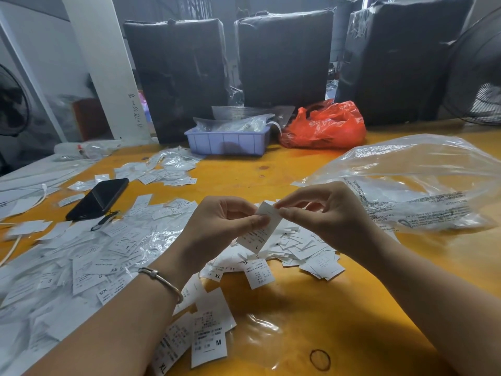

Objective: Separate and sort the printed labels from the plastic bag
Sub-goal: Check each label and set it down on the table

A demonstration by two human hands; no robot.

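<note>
White paper label [261, 230], marked L, is being pinched above the yellow bench [339, 308] by both hands: left hand [217, 226] gripping its side, right hand [322, 213] fingers nipping the top edge, probably peeling it apart. Loose labels [89, 264] are lying left; the plastic bag [423, 183] is sitting right.

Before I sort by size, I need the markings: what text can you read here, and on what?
"M": label nearest the camera.
"XL": label under the left hand.
"L": held label, also pinched by the right hand.
"XS", "S": labels at left.
Clear bag print and pillar writing: too blurred.
</note>
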